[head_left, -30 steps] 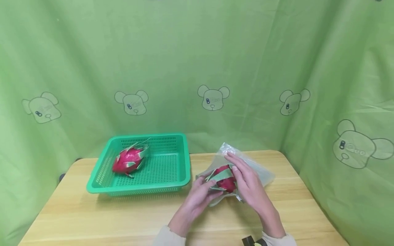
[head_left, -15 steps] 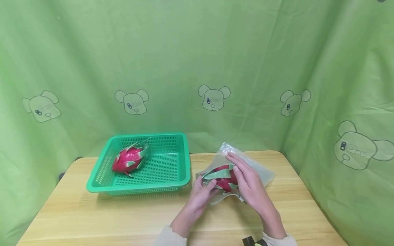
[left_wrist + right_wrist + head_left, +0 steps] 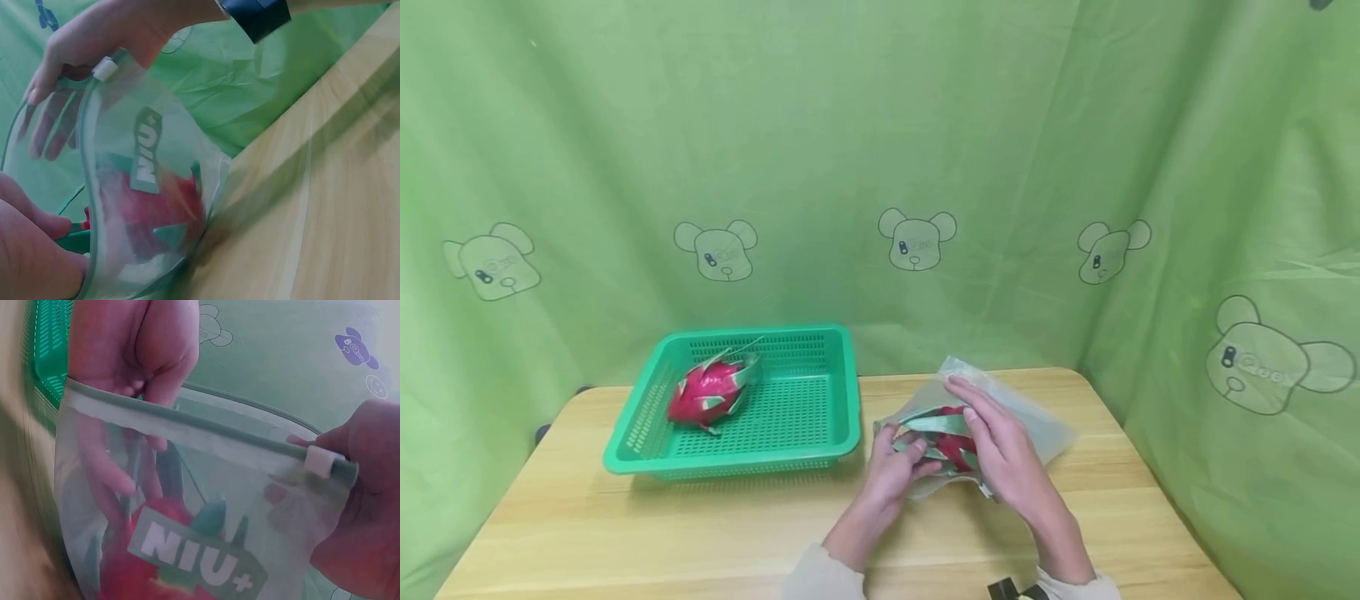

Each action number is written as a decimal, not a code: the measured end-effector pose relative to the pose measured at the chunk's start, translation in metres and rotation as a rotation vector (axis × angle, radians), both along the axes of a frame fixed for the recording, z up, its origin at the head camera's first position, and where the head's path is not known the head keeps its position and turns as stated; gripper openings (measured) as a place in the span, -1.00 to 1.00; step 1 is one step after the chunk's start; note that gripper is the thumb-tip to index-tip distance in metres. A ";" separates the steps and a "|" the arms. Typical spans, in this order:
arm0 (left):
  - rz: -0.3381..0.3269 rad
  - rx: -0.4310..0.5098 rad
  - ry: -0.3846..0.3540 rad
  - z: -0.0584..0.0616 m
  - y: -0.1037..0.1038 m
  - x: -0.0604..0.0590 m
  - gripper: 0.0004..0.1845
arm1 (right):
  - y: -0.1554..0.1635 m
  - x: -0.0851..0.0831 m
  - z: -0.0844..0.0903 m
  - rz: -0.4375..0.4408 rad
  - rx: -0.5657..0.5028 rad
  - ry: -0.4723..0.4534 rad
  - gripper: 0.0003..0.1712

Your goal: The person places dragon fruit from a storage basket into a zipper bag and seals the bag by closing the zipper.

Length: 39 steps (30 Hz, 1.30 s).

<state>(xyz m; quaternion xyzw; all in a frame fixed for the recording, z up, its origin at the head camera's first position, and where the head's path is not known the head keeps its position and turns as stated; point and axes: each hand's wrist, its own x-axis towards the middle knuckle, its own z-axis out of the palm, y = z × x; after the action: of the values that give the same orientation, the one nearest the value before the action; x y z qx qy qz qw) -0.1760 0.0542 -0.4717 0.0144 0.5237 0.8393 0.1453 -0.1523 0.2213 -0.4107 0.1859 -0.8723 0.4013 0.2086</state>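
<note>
A red dragon fruit [image 3: 957, 450] with green scales lies inside a clear zip bag [image 3: 1047, 427] marked NIU+, seen closely in both wrist views. My left hand [image 3: 889, 473] reaches into the bag's mouth, with thumb and fingers around the fruit's leafy end. Part of those fingers shows through the plastic in the right wrist view. My right hand [image 3: 1003, 446] holds the bag's rim near the white slider [image 3: 320, 461] and covers the fruit's right side in the head view. The bag's mouth is spread apart between both hands.
Left of the bag stands a green perforated basket [image 3: 730, 467] holding another dragon fruit [image 3: 706, 392]. Both are on a wooden table [image 3: 700, 542]. A green curtain [image 3: 820, 125] with bear prints hangs behind and at the sides.
My left hand has turned and shifted slightly left, to the fruit's leafy end. The fruit has turned and moved right, further under my right hand. The right hand has barely moved.
</note>
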 end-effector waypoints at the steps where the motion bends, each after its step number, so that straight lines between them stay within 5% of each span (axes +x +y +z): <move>1: 0.002 -0.011 0.000 -0.001 0.001 0.000 -0.41 | 0.000 0.000 0.000 0.004 -0.002 0.000 -0.55; 9: 0.033 -0.016 -0.021 -0.001 0.008 0.001 -0.49 | 0.003 0.002 0.002 0.010 -0.006 -0.007 -0.55; 14: 0.029 0.100 -0.061 -0.002 0.008 0.002 -0.46 | 0.003 0.003 0.003 0.003 -0.003 -0.007 -0.55; 27: -0.095 0.244 -0.101 0.003 -0.009 0.010 -0.26 | 0.004 0.002 0.002 0.000 -0.022 -0.001 -0.54; 35: -0.250 -0.018 -0.002 0.017 -0.024 0.024 -0.18 | 0.004 0.004 0.004 -0.045 -0.081 -0.035 -0.54; 39: -0.276 -0.109 0.052 0.026 -0.029 0.030 -0.05 | 0.006 0.005 0.007 -0.085 -0.137 -0.052 -0.54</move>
<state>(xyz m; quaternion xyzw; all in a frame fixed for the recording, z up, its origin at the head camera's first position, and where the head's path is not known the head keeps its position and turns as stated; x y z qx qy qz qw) -0.1457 0.0249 -0.4456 0.1002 0.5652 0.7809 0.2463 -0.1471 0.2268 -0.4041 0.1237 -0.8550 0.4556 0.2148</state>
